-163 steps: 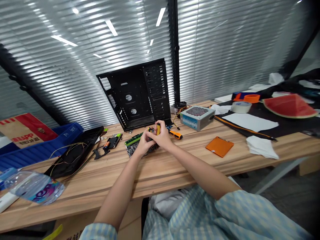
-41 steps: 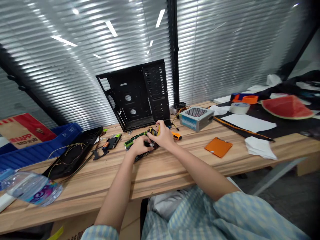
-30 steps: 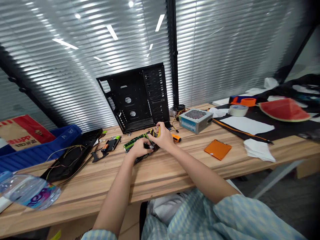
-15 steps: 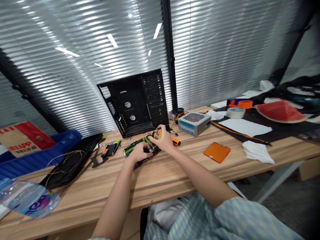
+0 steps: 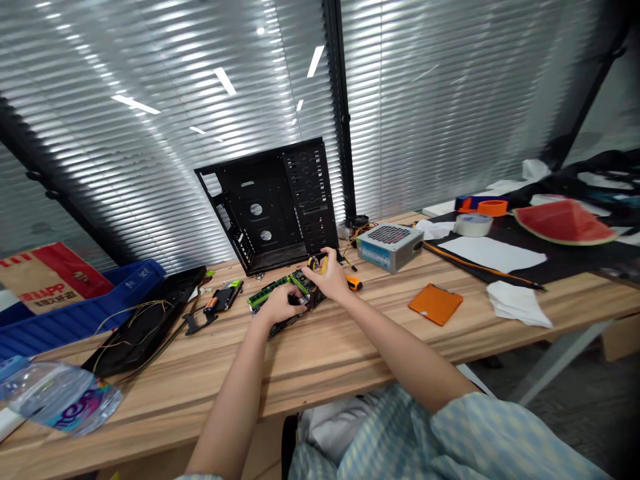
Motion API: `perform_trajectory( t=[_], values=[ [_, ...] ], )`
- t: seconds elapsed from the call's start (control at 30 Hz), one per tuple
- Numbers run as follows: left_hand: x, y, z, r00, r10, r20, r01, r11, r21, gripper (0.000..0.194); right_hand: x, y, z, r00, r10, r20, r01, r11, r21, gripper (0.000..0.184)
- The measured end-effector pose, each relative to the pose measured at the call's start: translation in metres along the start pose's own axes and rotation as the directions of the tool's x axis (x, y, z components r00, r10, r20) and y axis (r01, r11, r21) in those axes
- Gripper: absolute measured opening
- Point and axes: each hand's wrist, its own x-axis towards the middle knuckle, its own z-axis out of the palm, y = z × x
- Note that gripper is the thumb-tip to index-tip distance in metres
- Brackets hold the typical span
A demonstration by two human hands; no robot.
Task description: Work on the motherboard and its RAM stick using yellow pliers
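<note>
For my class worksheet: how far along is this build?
Done: a green RAM stick appears seated in the dark circuit board. In hand: the left hand steadies that board while the right hand holds a yellow-handled tool over it. Left: the black steel case frame holds no board.

- Behind the motherboard [image 5: 295, 283], the upright black computer case [image 5: 265, 207] blocks any reach straight back.
- Farther right, the power supply [image 5: 389, 248] stands in the way.
- There's a way through across the tabletop [image 5: 350, 353], between the motherboard and the orange plate [image 5: 435, 304].
- On the left, the black wired panel [image 5: 145, 327] sits in the path.

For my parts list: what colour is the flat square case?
Orange: the case shows best in the head view.
</note>
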Motion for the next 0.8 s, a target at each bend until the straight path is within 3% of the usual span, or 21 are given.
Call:
perform_trajectory(
  t=[0.8],
  values=[
    [0.0,0.0,0.001,1.0,-0.023,0.006,0.023,1.0,-0.003,0.021,0.007,0.015,0.005,0.982,0.189,-0.006,-0.188,0.978,0.09,0.068]
  ],
)
